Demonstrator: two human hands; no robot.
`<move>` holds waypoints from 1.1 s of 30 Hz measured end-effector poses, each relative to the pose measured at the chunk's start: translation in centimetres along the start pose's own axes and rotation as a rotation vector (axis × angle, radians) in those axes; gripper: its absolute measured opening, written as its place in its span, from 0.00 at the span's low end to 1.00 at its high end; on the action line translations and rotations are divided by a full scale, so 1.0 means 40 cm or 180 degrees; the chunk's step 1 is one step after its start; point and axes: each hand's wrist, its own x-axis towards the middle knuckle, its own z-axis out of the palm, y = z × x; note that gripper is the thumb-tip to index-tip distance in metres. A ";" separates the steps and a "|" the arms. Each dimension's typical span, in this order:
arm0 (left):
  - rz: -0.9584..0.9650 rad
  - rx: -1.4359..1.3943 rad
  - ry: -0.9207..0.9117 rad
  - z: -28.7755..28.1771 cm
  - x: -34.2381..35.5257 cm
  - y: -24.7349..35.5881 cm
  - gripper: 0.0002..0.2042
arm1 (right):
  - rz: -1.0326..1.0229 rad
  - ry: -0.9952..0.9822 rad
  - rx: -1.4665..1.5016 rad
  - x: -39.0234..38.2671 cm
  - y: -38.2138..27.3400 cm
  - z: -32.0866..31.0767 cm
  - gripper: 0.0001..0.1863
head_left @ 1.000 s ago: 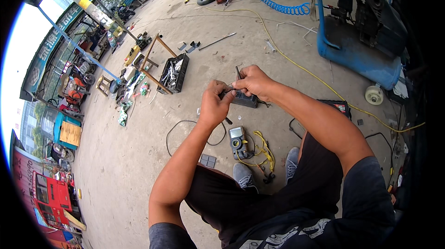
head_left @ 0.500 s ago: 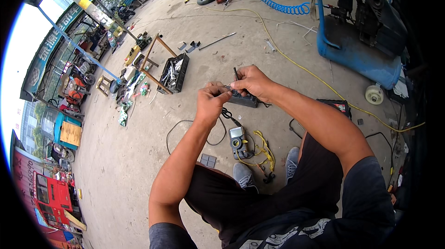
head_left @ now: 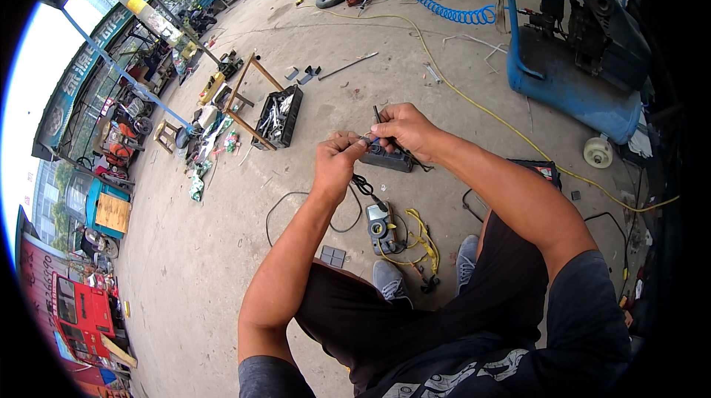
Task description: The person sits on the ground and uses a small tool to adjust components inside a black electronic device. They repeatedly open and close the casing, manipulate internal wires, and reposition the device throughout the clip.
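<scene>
In front of me both hands are raised with their fingertips almost together. My left hand (head_left: pixel 338 157) is closed in a pinch on a thin wire. My right hand (head_left: pixel 406 130) pinches a black cable (head_left: pixel 376 114), whose end sticks up above the fingers, with thin wires showing toward the left hand. The exact join between the fingertips is too small to make out. Just below the hands lies a dark rectangular box (head_left: pixel 390 162). Nearer my feet rests a multimeter (head_left: pixel 380 231) with a yellow-ringed dial, beside bundled yellow leads (head_left: pixel 425 237).
A black crate of tools (head_left: pixel 278 118) stands at the left, against a wooden frame (head_left: pixel 252 94). To the right is a blue air compressor (head_left: pixel 574 94). A yellow hose (head_left: pixel 474 98) crosses the concrete. A dark square tile-like piece (head_left: pixel 332 256) lies by my left leg.
My fingertips have shifted slightly, and more of the thin wires between them shows. The right hand has drawn a little to the right; the forearms stay nearly in place.
</scene>
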 end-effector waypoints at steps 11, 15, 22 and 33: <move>-0.0306 -0.0570 -0.0199 -0.006 0.008 0.003 0.06 | -0.0039 0.0022 0.0068 0.013 0.012 -0.012 0.06; -0.0122 -0.0295 -0.0159 -0.007 0.001 0.011 0.04 | -0.0092 -0.0043 0.0023 0.021 0.007 -0.004 0.06; -0.0039 0.0002 -0.0061 -0.002 0.005 0.005 0.06 | 0.0006 -0.0057 -0.0130 -0.012 -0.016 -0.011 0.12; -0.0423 0.0224 0.0351 -0.038 0.012 -0.018 0.11 | 0.0571 -0.1216 -0.1593 -0.043 -0.038 0.008 0.15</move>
